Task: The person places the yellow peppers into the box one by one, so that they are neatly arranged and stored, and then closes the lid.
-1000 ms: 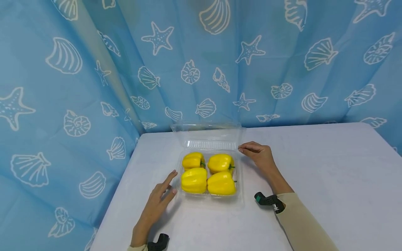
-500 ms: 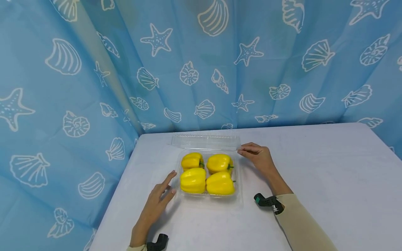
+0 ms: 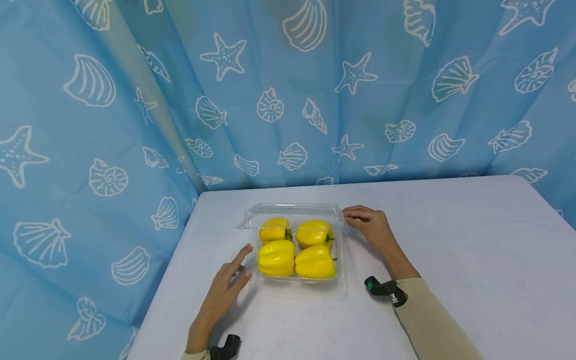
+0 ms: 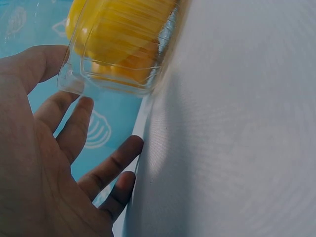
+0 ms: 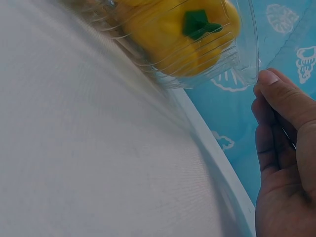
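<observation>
Clamshell box (image 3: 297,250), clear plastic, sits on the white table (image 3: 450,240) near its back left corner, holding four yellow peppers (image 3: 297,247) in a two-by-two block. Its lid (image 3: 290,212) hangs half-lowered over the back pair. Right hand (image 3: 371,225) pinches the lid's right corner, fingertips (image 5: 269,79) together on the edge. Left hand (image 3: 227,282) lies flat beside the box's left wall, fingers (image 4: 74,128) straight and spread. Blue seashell curtain (image 3: 288,90) behind.

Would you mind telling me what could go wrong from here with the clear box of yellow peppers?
The right hand pinches only one corner of the clear plastic hinged lid, so the lid may come down skewed and not seat. The four yellow bell peppers stand high in the clear plastic clamshell tray and might hold the lid up. The left hand lies flat beside the tray, which could slide on the white table.
</observation>
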`<state>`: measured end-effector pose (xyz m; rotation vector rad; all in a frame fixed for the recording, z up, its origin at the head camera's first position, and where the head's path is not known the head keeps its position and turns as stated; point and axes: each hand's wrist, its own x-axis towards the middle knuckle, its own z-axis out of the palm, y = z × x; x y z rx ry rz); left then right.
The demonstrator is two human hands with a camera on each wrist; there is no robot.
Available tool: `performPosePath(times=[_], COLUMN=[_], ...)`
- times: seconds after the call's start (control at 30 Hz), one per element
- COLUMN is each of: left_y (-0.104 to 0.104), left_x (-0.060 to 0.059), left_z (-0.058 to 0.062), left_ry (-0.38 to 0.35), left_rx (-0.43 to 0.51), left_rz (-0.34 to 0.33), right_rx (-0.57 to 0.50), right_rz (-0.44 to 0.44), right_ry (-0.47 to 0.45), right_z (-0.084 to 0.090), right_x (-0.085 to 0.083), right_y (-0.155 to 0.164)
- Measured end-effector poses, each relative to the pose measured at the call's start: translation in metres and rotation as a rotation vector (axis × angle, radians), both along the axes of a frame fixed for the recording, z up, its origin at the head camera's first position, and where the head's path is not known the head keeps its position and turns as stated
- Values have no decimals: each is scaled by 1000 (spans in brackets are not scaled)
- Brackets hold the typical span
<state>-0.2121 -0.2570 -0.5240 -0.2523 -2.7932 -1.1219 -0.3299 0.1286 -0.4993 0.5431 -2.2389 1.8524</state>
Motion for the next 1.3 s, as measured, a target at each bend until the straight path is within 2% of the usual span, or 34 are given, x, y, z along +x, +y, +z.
performPosePath(times=[0.3, 0.6, 0.7, 0.83, 0.93, 1.13, 1.3], left_y=[0, -2, -2, -3, -4, -3, -1], left_x=[1, 4, 3, 1, 2, 4, 4], left_z=[0, 0, 1, 1, 1, 0, 1], left_ry=[2, -28, -19, 32, 60, 42, -15], left_rx=[-11, 36, 59, 127, 137, 75, 53], left_rz=[9, 27, 5, -80, -113, -59, 5], right_rx=[14, 78, 83, 66, 52, 52, 23], right_rz=[36, 64, 72, 90, 100, 109, 135], right_ry=[7, 14, 10, 2, 1, 1, -8], right_z=[-3, -2, -2, -4, -5, -8, -26], right_x=[-1, 2, 3, 3, 2, 1, -8], right_y=[2, 4, 5, 5, 5, 7, 10])
